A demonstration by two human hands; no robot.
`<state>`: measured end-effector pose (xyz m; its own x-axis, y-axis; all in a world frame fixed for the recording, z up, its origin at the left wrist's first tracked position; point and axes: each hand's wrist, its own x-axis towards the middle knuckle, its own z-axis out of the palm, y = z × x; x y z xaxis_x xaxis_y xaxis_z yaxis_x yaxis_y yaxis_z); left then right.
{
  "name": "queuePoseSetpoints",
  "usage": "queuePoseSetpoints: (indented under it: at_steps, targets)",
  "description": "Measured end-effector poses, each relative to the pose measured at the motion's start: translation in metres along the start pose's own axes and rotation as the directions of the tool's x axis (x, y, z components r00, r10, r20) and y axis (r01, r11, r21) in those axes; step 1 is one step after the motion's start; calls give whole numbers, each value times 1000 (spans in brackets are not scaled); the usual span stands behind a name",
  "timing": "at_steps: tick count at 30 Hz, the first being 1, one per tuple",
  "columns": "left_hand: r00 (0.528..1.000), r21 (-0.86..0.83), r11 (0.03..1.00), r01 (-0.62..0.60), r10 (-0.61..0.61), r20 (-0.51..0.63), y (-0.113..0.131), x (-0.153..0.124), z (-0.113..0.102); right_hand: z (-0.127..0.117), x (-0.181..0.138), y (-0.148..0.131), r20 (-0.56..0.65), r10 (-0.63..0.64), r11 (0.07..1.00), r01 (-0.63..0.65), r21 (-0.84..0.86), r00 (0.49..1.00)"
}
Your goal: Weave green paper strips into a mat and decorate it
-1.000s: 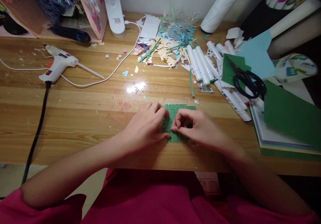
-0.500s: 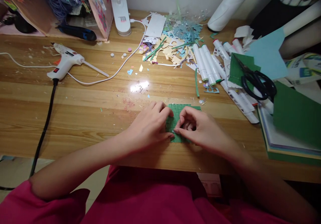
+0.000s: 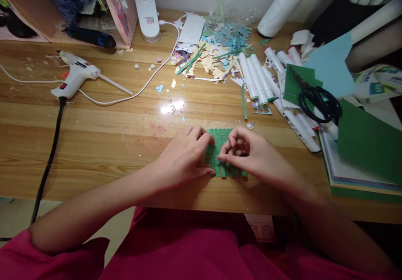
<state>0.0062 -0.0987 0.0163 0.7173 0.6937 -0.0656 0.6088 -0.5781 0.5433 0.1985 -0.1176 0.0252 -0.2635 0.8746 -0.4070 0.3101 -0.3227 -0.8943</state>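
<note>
A small mat of woven green paper strips [image 3: 214,152] lies flat near the front edge of the desk. My left hand [image 3: 185,152] grips its left side, fingers curled at the upper part and thumb pressed at the lower corner. Over the mat's middle and right side is my right hand [image 3: 245,152], with thumb and index finger pinched together against the weave. Whatever sits between those fingertips is too small to make out. The right hand covers part of the mat.
A white glue gun [image 3: 73,77] with a black cord lies left. Paper scraps [image 3: 210,60] are heaped at the back beside white markers [image 3: 257,83]. Black-handled scissors [image 3: 320,104] and a stack of coloured paper [image 3: 354,175] lie right. A white lamp base [image 3: 147,16] stands behind.
A green strip that stuck out at the mat's upper right no longer shows. My right hand has shifted slightly over the weave; the left keeps its hold. The whole view has moved a little.
</note>
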Motion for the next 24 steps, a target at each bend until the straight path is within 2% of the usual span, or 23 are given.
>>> queuePoseSetpoints:
  at_steps: [3,6,9,11,13,15,17,19,24]
  targets:
    - [1000,-4,1000,-5,5,0,0,0,0,-3,1,0,-14,-14,999,14,33,1000]
    - [1000,4,1000,-4,4,4,0,0,-1,-8,3,4,-38,-66,998,66,-24,997]
    - [1000,24,1000,-10,10,13,2,0,-3,-16,5,7,-99,-149,962,120,-247,984]
    - [1000,45,999,-17,16,10,3,-1,-4,-20,5,8,-108,-237,887,170,-428,965]
    - [1000,63,998,-23,23,11,4,-1,-4,-21,4,6,-19,-351,797,287,-532,936]
    - [999,69,997,-31,30,11,4,-1,-3,-20,3,4,149,-434,716,440,-542,889]
    - [999,67,997,-33,32,8,3,-1,-2,-17,2,4,288,-465,656,544,-523,837]
    - [1000,62,998,-30,30,0,3,-1,-1,-14,1,5,343,-476,618,586,-525,810]
    - [1000,49,999,-14,13,10,4,0,-2,-9,3,10,394,-519,533,647,-545,759]
